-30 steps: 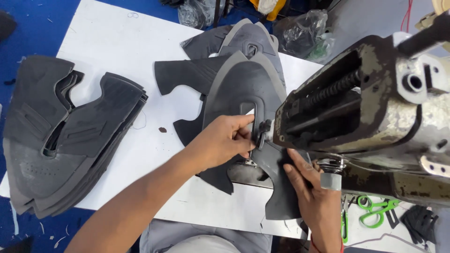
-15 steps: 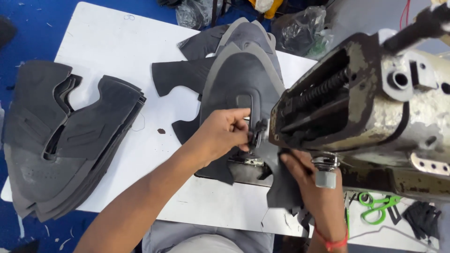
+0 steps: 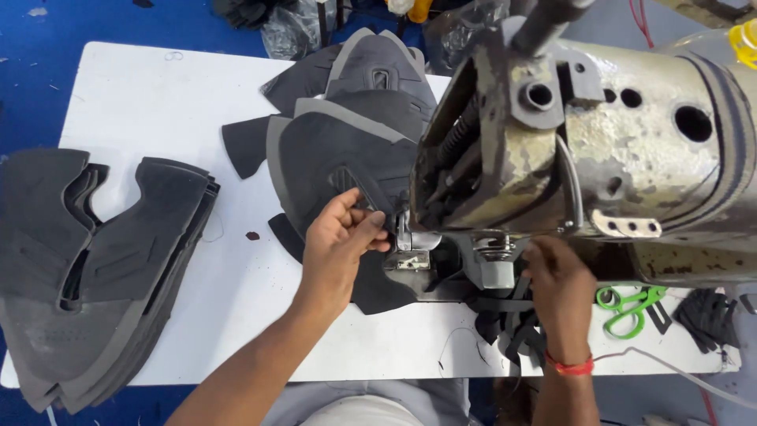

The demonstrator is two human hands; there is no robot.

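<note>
The left hand (image 3: 339, 244) reaches in from below, wrist bent, fingers pinching the edge of a dark grey, matte, curved shoe upper piece (image 3: 339, 158) lying on the white table (image 3: 134, 102) at the presser foot (image 3: 410, 241). The right hand (image 3: 560, 288) curls over loose black straps (image 3: 505, 327) beneath the worn, pitted metal sewing machine (image 3: 599, 134); its grip cannot be made out.

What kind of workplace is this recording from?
Most likely a shoe-stitching workshop: a worn industrial sewing machine, stacked dark grey cut upper pieces on a white table, and green thread snips.
</note>
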